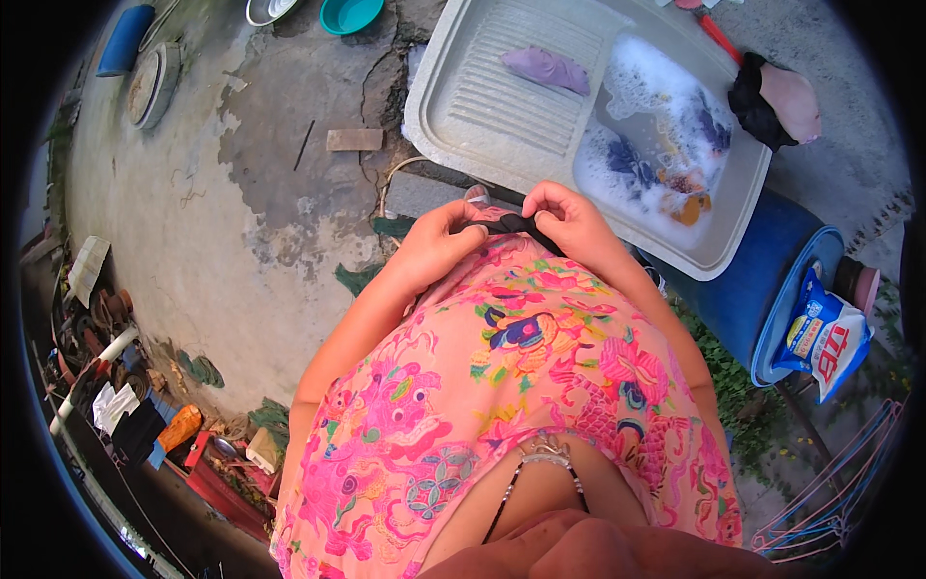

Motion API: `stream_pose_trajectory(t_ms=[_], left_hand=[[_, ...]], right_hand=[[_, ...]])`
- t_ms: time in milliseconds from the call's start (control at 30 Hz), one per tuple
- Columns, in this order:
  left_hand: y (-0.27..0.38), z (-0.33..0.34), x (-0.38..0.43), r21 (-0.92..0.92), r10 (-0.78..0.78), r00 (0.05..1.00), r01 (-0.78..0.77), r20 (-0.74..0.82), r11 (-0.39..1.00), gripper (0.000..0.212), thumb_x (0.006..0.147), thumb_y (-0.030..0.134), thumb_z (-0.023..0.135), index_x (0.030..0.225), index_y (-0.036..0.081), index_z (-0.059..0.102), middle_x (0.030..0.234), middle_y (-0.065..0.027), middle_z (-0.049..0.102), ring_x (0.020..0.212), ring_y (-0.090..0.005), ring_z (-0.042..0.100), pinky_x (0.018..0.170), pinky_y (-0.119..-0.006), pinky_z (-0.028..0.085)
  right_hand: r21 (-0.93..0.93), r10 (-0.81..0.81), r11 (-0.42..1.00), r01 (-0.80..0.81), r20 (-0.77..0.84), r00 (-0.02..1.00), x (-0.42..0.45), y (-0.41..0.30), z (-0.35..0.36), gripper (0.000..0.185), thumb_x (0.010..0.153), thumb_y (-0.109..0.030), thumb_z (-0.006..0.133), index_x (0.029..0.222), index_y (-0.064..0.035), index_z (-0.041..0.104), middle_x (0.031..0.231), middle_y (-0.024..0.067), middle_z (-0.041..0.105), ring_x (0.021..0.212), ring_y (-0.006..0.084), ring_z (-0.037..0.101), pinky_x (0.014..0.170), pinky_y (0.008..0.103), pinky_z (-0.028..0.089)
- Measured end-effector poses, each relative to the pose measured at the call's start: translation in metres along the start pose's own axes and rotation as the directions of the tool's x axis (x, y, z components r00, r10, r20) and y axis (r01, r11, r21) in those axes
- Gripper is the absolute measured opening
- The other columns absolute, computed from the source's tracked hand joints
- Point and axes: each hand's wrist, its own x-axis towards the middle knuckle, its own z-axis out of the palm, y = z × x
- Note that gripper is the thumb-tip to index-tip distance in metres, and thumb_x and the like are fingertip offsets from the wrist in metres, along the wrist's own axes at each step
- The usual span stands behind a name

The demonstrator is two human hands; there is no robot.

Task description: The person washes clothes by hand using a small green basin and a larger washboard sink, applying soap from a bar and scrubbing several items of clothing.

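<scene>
My left hand (447,237) and my right hand (561,217) meet in front of my body, both pinching a strip of black cloth (504,224) against a pink floral garment (535,340). Parts of the strip are hidden behind the fingers. Just beyond them stands a pale laundry sink (499,168) with a ribbed washboard (517,116). A folded lilac cloth (548,70) lies on the ribs. In the sink's basin, dark blue cloth (631,163) and mustard-coloured cloth (691,208) lie in foamy water (636,79).
A blue barrel (705,282) is beside the sink, with a detergent bag (825,336) on it. Black and pink cloth (778,105) hangs by the sink's right rim. Wire hangers (832,485) are at lower right. A brick (354,140) and a teal basin (351,16) rest on the concrete.
</scene>
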Motion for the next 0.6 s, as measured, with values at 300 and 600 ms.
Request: stream_pose_trajectory(t_ms=[300, 600], left_hand=[[0.000, -0.006, 0.008, -0.192, -0.278, 0.950, 0.302, 0.142, 0.934, 0.026, 0.095, 0.028, 0.060, 0.106, 0.007, 0.068, 0.089, 0.0023, 0.063, 0.075, -0.0082, 0.055, 0.067, -0.024, 0.044], [-0.008, -0.019, 0.008, -0.290, -0.059, 0.948, 0.154, 0.313, 0.944, 0.033, 0.098, 0.029, 0.062, 0.121, 0.005, 0.066, 0.106, -0.0015, 0.069, 0.089, -0.0128, 0.064, 0.077, -0.028, 0.052]], right_hand=[[-0.566, -0.481, 0.674, 0.475, 0.152, 0.863, -0.004, -0.025, 0.019, 0.018, 0.087, -0.016, 0.075, 0.101, -0.0074, 0.068, 0.102, 0.0097, 0.062, 0.099, 0.0276, 0.063, 0.087, 0.0376, 0.051], [-0.773, -0.551, 0.259, 0.579, 0.374, 0.746, 0.014, -0.034, 0.033, 0.017, 0.079, -0.013, 0.078, 0.086, -0.0085, 0.063, 0.091, 0.0094, 0.060, 0.091, 0.0327, 0.061, 0.078, 0.0420, 0.049]])
